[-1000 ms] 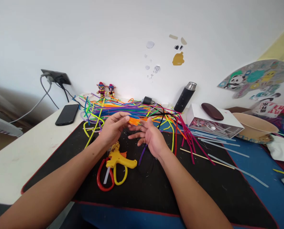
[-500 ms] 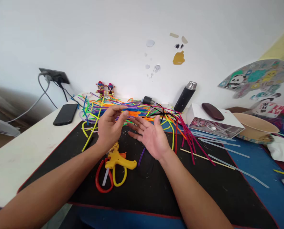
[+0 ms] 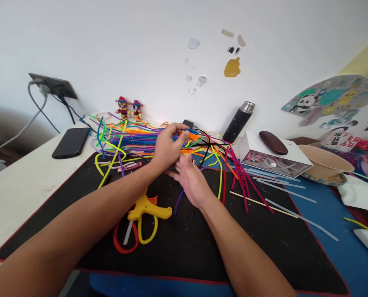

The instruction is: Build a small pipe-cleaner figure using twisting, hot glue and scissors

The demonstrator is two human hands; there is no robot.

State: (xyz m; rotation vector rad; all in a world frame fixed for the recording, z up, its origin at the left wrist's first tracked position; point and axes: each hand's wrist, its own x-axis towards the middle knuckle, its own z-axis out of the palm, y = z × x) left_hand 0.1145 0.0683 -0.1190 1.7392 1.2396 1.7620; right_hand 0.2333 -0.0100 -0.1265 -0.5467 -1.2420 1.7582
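Observation:
Over the back edge of the black mat [image 3: 178, 255], my left hand [image 3: 171, 146] pinches a small blue and orange piece [image 3: 192, 134] between thumb and fingers. Just below and to its right is my right hand [image 3: 192, 177], palm turned up; its fingertips are partly hidden by the left hand, and I cannot make out anything in it. Behind both hands lies a long pile of colourful pipe cleaners [image 3: 137, 139]. A yellow glue gun [image 3: 147, 208] rests on the mat beneath my left forearm, above scissors with red and yellow handles [image 3: 148, 241].
A phone [image 3: 71, 143] lies at the left. Two small figures [image 3: 122, 108] stand by the wall. A black flask [image 3: 238, 122], a white box [image 3: 287, 150] and a beige bowl [image 3: 326, 159] line the back right. Clear sticks [image 3: 301, 218] and a wooden stick [image 3: 264, 204] lie at right.
My left hand has moved right with the blue and orange piece, closer to my right hand. The right hand's fingers now lie partly behind the left. The view has shifted slightly.

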